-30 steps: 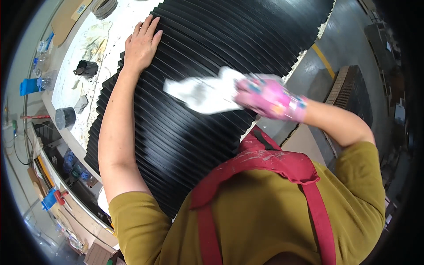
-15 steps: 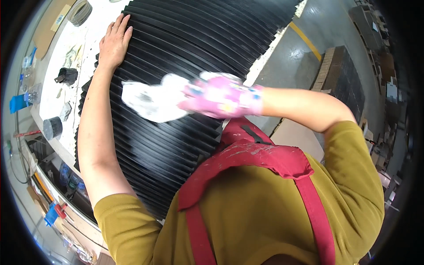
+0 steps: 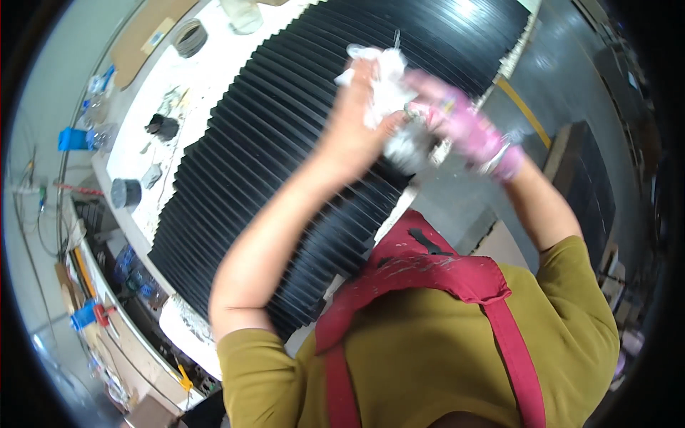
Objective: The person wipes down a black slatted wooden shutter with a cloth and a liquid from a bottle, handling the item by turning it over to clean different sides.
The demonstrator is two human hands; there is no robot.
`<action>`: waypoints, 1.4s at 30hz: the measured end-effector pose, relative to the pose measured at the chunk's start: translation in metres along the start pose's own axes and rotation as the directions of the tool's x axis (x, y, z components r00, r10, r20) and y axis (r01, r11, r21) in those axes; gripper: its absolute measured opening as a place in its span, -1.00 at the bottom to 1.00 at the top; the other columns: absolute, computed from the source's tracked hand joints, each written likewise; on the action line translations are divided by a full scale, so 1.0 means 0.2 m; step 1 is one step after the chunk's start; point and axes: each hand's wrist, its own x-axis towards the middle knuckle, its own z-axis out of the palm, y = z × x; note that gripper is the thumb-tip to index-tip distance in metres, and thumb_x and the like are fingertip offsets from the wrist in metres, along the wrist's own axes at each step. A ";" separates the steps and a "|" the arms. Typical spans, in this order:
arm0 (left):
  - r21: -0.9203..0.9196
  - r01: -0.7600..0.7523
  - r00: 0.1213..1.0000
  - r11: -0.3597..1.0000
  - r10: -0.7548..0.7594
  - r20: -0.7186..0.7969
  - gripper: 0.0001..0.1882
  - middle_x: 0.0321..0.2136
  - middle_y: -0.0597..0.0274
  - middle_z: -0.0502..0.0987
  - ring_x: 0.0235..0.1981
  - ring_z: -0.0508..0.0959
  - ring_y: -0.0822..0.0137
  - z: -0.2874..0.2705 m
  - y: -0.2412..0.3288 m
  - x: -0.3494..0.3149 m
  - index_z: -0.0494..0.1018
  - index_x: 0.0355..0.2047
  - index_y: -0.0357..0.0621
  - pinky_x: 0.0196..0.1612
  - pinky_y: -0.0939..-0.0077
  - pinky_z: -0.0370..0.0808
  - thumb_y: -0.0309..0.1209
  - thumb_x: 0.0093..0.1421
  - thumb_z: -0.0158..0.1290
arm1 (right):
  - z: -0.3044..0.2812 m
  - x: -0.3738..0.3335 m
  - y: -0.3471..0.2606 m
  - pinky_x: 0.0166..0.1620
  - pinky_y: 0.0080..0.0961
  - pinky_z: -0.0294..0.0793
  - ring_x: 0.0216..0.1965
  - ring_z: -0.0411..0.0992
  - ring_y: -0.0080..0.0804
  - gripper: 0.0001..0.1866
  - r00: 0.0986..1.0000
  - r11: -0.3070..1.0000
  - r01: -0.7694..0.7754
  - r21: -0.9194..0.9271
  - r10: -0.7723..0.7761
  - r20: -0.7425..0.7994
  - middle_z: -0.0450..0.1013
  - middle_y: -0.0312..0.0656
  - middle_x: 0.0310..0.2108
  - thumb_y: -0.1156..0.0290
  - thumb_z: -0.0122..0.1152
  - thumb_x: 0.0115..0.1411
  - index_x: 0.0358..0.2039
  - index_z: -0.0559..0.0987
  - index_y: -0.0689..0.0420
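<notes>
White cloth [image 3: 389, 89], grasped by your left hand [image 3: 349, 132] and right hand [image 3: 464, 125] over the ribbed sheet [image 3: 250, 121]; gather loose folds firmly.

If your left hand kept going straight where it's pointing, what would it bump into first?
Probably the white cloth: the left hand points up and to the right, and seems to touch it. Beyond looks like the black ribbed sheet, but blur makes depth unclear.
</notes>
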 end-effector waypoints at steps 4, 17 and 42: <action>-0.246 0.144 0.946 0.959 -0.206 -0.250 -0.50 -0.04 0.01 0.42 -0.07 0.50 0.19 -0.05 0.04 0.02 0.25 0.14 -0.18 0.02 0.46 0.40 -0.47 0.18 0.05 | 0.04 -0.02 0.01 0.22 -0.40 0.17 0.17 0.26 -0.26 -0.44 0.970 0.958 -0.107 0.266 0.043 0.238 0.29 -0.07 0.14 0.20 0.04 0.25 0.20 0.27 0.20; 0.890 0.020 0.999 0.456 -0.037 -0.003 -0.73 -0.18 -0.01 0.48 -0.23 0.47 0.00 -0.44 -0.66 0.35 0.45 -0.12 -0.11 -0.18 0.13 0.43 -0.39 0.14 0.01 | 0.16 -0.04 0.33 0.29 0.01 -0.15 0.29 0.00 0.07 -0.19 0.907 0.584 0.392 -0.711 -0.117 0.404 0.00 -0.07 0.32 -0.18 0.08 0.04 0.24 0.22 -0.04; 0.736 -0.362 0.843 0.572 -0.136 0.520 -0.72 -0.17 0.17 0.50 -0.12 0.45 0.08 -0.41 -0.31 0.41 0.50 -0.23 -0.16 -0.07 0.27 0.44 -0.52 -0.03 0.14 | 0.18 -0.05 0.37 0.31 0.00 -0.30 0.36 -0.16 0.01 -0.25 0.902 0.505 0.371 -0.779 0.003 0.431 -0.07 -0.24 0.36 -0.23 -0.18 0.17 0.29 0.14 -0.09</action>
